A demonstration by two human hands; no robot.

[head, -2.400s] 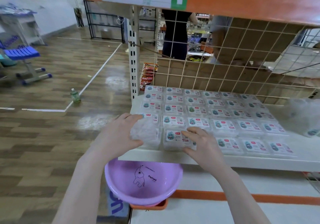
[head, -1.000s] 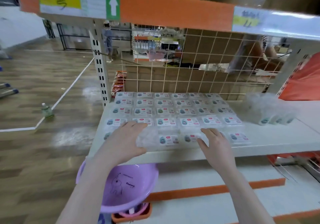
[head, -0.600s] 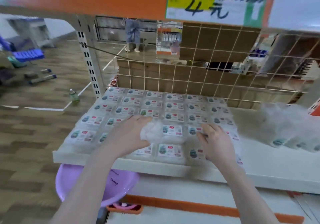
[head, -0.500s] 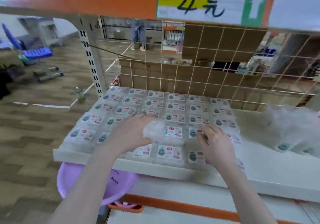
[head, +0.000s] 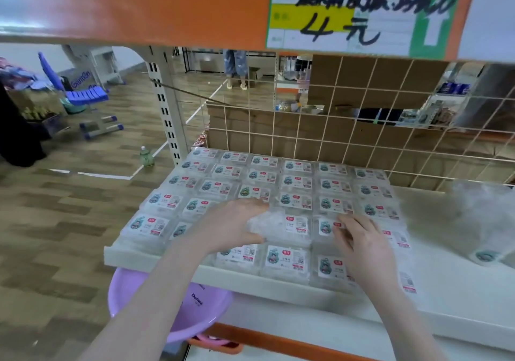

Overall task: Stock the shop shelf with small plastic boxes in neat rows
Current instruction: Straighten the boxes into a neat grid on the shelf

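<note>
boxes (head: 288, 182): flat in rows on the shelf (head: 457, 285), filling its left part | left hand (head: 231, 227): fingers clamped on crumpled clear plastic (head: 264, 222), over the second row from the shelf's front | right hand (head: 362, 246): fingers apart, lying flat on front-row boxes | purple basin (head: 145, 299): under the shelf's front-left corner

1. The wood-patterned plank floor (head: 83, 207) ran to the far left, marked with white tape lines (head: 117, 176).
2. A small green plastic bottle (head: 146, 156) stood on the floor near a tape corner.
3. A blue folding stool (head: 89, 101) sat far left, beside a white wall (head: 22, 54).
4. A perforated cream metal upright (head: 164, 104) rose at the left.
5. A cream wire grid panel (head: 362, 126) backed by brown cardboard (head: 348, 82) closed the far side.
6. An orange overhead beam (head: 139, 6) carried a handwritten price label (head: 359, 15).
7. A lilac plastic basin (head: 200, 313) sat near, low down.
</note>
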